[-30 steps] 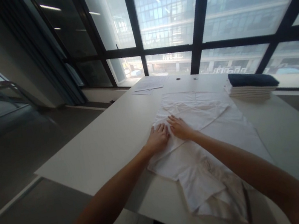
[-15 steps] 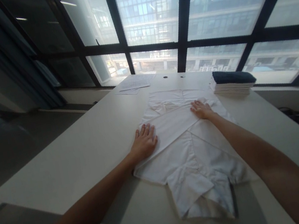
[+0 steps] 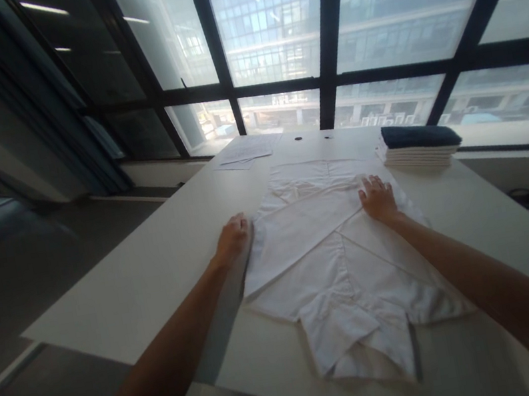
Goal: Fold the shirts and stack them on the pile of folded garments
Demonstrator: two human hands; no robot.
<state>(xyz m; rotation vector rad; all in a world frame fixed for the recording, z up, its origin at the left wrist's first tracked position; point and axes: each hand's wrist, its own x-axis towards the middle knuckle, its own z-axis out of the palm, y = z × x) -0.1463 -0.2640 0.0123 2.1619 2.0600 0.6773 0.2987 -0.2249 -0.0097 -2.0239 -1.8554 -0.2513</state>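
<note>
A white shirt lies spread on the white table, its sleeves folded across the body. My left hand rests at the shirt's left edge, fingers curled down onto the cloth's border. My right hand lies flat with fingers spread on the right side of the shirt, near the folded sleeve's end. The two hands are about a shirt's width apart.
A stack of folded cloths with a dark blue one on top sits at the table's far right. Sheets of paper lie at the far edge by the windows. Dark floor lies to the left of the table.
Both hands have slid apart from the middle of the shirt: the left to its left edge, the right to its right side. The folded sleeve now lies flatter.
</note>
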